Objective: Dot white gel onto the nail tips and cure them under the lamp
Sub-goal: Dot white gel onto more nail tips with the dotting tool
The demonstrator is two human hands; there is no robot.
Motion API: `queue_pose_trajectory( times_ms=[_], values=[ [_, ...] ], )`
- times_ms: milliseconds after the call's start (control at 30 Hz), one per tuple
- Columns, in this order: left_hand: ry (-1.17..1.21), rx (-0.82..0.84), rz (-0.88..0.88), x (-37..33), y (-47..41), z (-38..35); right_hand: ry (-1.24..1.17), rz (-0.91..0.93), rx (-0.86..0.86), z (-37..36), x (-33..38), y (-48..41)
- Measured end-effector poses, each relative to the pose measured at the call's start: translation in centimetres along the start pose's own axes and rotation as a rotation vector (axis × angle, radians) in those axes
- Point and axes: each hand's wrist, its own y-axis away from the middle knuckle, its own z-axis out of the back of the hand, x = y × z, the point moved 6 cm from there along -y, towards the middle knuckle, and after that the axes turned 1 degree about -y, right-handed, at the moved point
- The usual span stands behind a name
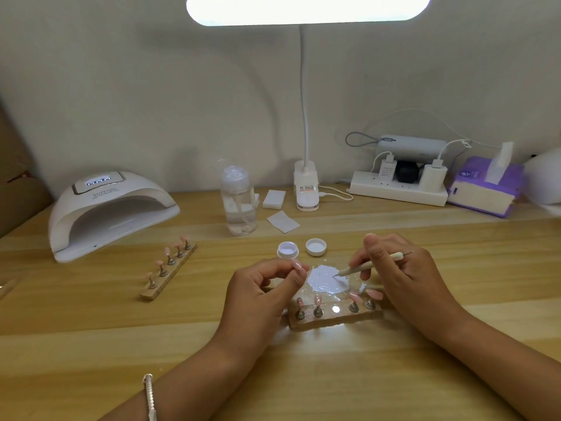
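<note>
Right hand [400,275] fingers grip dotting tool [353,269], its point in white gel [326,282]. Left hand [261,293] fingers pinch nail tip [297,264] beside the puddle. Best load: small bead, wrists braced on table [303,375].

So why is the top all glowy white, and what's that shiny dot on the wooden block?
In the head view, the desk lamp is overexposed to plain white; the dot is probably its reflection on the near nail stand; the white gel also shines; the wide lens bends the far edge of the table.
</note>
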Motion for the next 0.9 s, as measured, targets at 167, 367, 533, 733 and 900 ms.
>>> queue_pose_trajectory(
  times_ms=[167,367,533,733,900],
  values=[
    [0.0,0.003,-0.001,-0.1,0.1,0.0,-0.01,-0.002,0.005,0.0,0.0,0.0],
    [-0.017,-0.007,-0.036,-0.5,0.1,0.0,-0.005,0.007,-0.01,0.1,0.4,0.1],
    [-0.069,-0.013,-0.088,-1.2,0.3,0.0,-0.052,0.038,-0.11,0.9,1.1,0.3],
    [-0.237,0.003,-0.305,-2.9,1.3,-0.7,-0.203,0.143,-0.238,1.7,4.5,1.3],
    [-0.27,-0.004,-0.412,-3.9,1.9,-1.0,-0.356,0.232,-0.238,0.0,6.5,4.1]
  ],
)
